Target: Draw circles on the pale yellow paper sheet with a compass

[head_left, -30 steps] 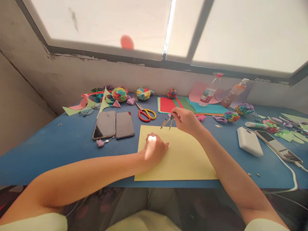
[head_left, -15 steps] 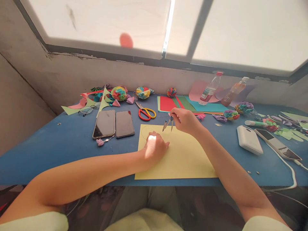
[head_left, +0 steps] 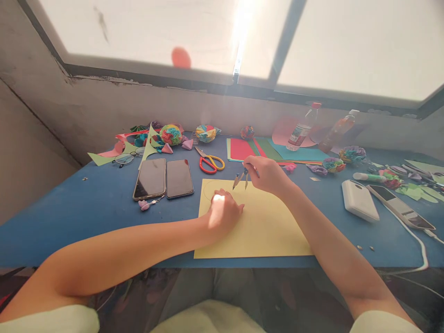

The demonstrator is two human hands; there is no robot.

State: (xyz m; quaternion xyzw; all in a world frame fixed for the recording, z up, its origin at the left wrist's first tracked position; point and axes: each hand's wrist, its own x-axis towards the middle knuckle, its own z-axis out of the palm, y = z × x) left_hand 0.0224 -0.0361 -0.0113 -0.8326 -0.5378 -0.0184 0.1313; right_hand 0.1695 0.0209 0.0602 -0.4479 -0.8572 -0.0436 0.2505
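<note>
A sheet of yellow paper (head_left: 267,226) lies at the front of the blue table. Pressed on its left part is my left hand (head_left: 225,212), thumb spread to the right and holding nothing. Part of a thin pencil circle curves on the sheet beyond that hand's fingers. My right hand (head_left: 265,172) pinches a drawing compass (head_left: 236,180) by its top, its two legs spread and pointing down over the sheet's upper part. Whether the tips touch the paper I cannot tell. Scissors (head_left: 211,163) with red and yellow handles lie beyond the sheet.
Two phones (head_left: 149,178) and glasses (head_left: 124,159) lie left. Coloured sheets (head_left: 294,153), paper balls (head_left: 206,133) and two bottles, one red-capped (head_left: 301,129), line the back. A white power bank (head_left: 360,201), a cabled device (head_left: 400,206) and a glue stick (head_left: 369,177) are right.
The compass and my right hand have shifted very slightly left. My left hand stays in place on the sheet. Brighter glare shows at the window.
</note>
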